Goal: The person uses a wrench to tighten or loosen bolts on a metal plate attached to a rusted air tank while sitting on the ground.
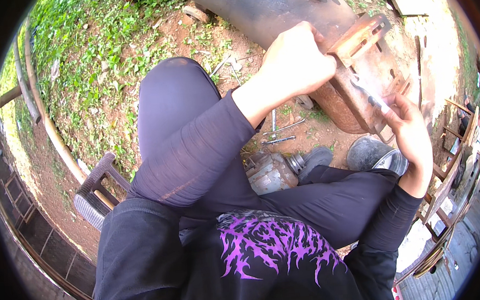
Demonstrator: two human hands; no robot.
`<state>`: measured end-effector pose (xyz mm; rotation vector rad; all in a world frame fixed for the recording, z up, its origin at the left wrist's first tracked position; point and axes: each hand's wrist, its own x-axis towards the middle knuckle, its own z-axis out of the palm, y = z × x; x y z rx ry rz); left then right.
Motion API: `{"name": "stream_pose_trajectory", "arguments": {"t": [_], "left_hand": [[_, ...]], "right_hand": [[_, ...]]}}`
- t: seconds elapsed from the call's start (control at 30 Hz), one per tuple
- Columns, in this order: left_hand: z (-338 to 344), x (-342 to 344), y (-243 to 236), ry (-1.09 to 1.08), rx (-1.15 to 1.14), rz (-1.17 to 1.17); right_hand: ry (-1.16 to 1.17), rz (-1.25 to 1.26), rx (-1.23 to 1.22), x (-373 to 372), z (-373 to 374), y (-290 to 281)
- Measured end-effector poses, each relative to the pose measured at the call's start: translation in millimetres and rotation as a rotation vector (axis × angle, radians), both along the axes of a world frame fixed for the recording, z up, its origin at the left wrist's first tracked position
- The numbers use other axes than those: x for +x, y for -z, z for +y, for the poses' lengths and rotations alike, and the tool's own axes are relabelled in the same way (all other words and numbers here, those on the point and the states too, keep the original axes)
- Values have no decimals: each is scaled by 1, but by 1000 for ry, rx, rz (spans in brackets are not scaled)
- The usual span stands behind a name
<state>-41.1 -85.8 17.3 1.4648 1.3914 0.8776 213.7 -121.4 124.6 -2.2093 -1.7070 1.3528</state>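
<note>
A large rusty, dark metal cylinder [260,10] lies across the top right, with a slotted rusty bracket [359,38] and a rusty plate at its end. My left hand [300,60] is closed beside the bracket, against the cylinder; what its fingers grip is hidden. My right hand [410,130] is closed on a silver wrench [373,97], whose open jaw lies over the rusty plate just below the bracket.
Several wrenches [280,140] lie on the dirt. A grey metal part [271,175] sits between my legs, a grey bucket [365,154] to their right. A black patterned object [91,206] is at my left. Wooden boards [458,171] are stacked at right. Weedy ground surrounds me.
</note>
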Motion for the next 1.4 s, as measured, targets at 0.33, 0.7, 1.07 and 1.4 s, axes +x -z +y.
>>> {"name": "stream_pose_trajectory", "arguments": {"t": [0.33,0.7,1.07,1.4], "left_hand": [[-63,26,-24,-225,-591,-595],[-7,4,8,9,-369,-414],[9,1,25,190,-903,-1273],[18,11,0,99,-1120,-1195]], "right_hand": [[142,-7,-71,-2,1,1],[106,-96,-47,-15,-3,-5],[150,-111,-14,-32,-8,-16],[137,-25,221,-30,-17,15]]}}
